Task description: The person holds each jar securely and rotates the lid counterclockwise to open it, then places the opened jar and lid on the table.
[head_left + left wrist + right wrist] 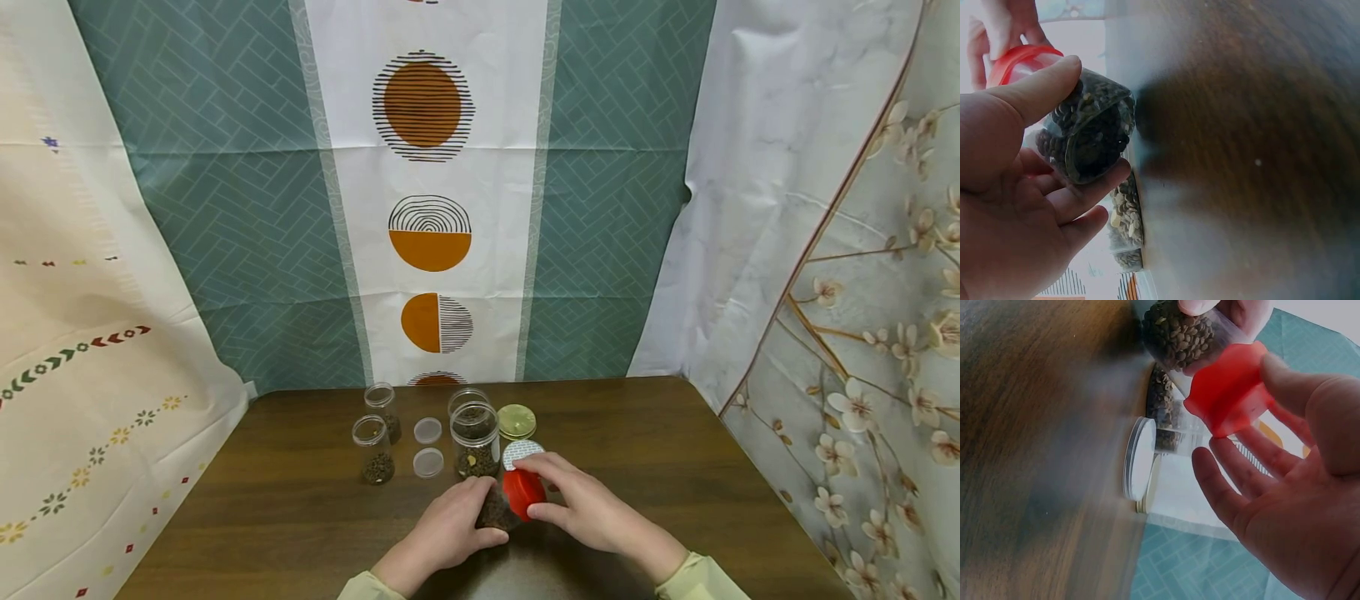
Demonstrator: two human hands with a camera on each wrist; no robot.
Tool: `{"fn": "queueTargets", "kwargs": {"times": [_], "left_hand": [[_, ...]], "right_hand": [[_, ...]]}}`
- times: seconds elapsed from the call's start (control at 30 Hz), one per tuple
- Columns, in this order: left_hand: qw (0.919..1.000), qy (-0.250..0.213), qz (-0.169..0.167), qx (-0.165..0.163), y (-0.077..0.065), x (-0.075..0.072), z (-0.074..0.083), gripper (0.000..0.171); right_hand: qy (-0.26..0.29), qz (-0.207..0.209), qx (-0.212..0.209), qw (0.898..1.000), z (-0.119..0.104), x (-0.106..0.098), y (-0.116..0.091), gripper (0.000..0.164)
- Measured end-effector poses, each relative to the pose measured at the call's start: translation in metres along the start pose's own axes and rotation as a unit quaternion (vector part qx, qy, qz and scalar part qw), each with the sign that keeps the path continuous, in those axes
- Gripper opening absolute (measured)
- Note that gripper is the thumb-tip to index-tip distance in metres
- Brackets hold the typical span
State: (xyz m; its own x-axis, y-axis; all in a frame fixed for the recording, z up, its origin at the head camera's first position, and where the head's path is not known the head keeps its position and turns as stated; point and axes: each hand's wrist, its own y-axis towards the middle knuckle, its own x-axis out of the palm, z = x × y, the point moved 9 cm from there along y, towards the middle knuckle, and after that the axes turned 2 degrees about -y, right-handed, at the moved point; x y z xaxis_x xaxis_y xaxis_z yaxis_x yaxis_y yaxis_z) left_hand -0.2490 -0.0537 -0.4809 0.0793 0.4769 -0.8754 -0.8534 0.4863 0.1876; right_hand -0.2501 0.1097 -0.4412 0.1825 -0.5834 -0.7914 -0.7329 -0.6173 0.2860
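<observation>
A clear jar [495, 510] of small dark brown pellets is tilted low over the table's near middle, its red lid [523, 493] towards the right. My left hand [450, 521] holds the jar's body; in the left wrist view the thumb lies along one side of the jar [1099, 103] and the fingers along the other. With thumb and fingers my right hand [581, 504] pinches the red lid at its rim. The right wrist view shows the lid [1229, 390] at the jar's mouth; whether it is fully seated I cannot tell.
Just behind the hands stands a large open jar [475, 457] of pellets, with another jar [467, 396] behind it. Two smaller open jars [375, 454] are at left, near two clear lids [428, 462]. A white-lined lid [521, 452] and gold lids [517, 419] lie right.
</observation>
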Motion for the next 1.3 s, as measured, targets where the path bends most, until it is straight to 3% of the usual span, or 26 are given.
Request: {"fn": "queueTargets", "kwargs": {"times": [0.3,1.3], "left_hand": [[1.0000,-0.006,-0.002,-0.003,0.0002,0.0002,-0.0022,0.062],[0.9998,-0.006,-0.013,-0.013,0.0004,0.0025,-0.0033,0.065]], "right_hand": [[-0.030,0.043,0.032,0.998,0.0027,-0.0059,0.0026,0.051],[-0.008,0.023,0.026,0.999,0.0030,-0.0031,0.0021,0.052]]}}
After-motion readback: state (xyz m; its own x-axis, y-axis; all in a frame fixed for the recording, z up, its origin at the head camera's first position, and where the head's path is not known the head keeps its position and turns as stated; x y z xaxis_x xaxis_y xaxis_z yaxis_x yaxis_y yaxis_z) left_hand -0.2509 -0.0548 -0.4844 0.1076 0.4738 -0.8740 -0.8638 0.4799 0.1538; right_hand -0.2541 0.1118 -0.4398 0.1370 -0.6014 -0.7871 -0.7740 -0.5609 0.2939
